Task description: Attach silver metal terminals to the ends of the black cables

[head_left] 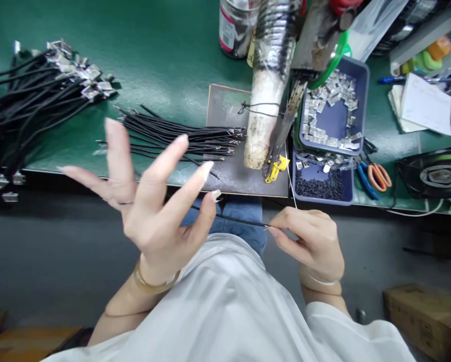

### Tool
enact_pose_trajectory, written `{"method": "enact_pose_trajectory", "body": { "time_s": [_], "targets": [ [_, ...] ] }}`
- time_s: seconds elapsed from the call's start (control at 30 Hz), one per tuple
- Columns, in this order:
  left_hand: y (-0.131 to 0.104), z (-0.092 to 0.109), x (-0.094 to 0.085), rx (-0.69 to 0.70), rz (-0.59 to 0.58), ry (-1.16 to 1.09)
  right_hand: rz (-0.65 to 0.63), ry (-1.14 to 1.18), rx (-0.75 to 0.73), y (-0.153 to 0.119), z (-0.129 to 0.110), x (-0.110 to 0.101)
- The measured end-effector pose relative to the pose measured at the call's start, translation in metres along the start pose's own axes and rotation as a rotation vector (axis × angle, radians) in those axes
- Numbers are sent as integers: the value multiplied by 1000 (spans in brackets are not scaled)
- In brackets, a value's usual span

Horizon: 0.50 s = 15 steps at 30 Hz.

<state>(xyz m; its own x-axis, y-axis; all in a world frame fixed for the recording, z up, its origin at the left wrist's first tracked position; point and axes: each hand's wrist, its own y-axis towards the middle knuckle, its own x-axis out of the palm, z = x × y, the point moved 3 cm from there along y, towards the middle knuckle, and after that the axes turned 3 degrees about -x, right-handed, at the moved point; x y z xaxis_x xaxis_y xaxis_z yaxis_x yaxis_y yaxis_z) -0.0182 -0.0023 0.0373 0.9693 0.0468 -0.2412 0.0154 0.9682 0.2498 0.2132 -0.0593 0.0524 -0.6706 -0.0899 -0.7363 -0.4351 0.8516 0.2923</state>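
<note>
A thin black cable runs between my hands in front of the table edge. My right hand pinches its right end, where fine wire tips show. My left hand has its fingers spread, with the cable passing behind the thumb; no grip on it is visible. Beyond my left hand, a bunch of short black cables with stripped ends lies on the table, partly on a grey board. A yellow clip-like part sits under a metal soldering tool beside a foil-wrapped duct.
Cables with metal connectors are piled at the left. A blue-grey bin of connectors stands above a bin of small black pieces. Orange-handled scissors, a fan and paper lie at the right. A jar stands behind.
</note>
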Motion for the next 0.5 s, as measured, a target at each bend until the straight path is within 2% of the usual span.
{"method": "enact_pose_trajectory", "body": {
  "time_s": [0.07,0.13,0.2,0.23,0.27,0.33,0.43,0.5],
  "targets": [
    [-6,8,8,172,-119,122,-12,-33,-7,0,2,-1],
    [-12,9,23,281,-370,124,-27,-59,-15,1,4,1],
    [-17,5,39,259,-592,7,-34,-80,-29,2,5,3],
    [-17,1,47,200,-654,-67,-27,-91,-35,1,5,3],
    [-17,-3,53,115,-679,-140,-8,-104,-32,0,6,2],
    [-14,-15,65,-102,-650,-281,84,-147,22,-6,11,-5],
    [-12,-34,76,-429,-524,-469,272,-277,214,-19,33,-23],
    [-12,-43,82,-564,-448,-585,304,-408,357,-27,55,-34]
  ]
}}
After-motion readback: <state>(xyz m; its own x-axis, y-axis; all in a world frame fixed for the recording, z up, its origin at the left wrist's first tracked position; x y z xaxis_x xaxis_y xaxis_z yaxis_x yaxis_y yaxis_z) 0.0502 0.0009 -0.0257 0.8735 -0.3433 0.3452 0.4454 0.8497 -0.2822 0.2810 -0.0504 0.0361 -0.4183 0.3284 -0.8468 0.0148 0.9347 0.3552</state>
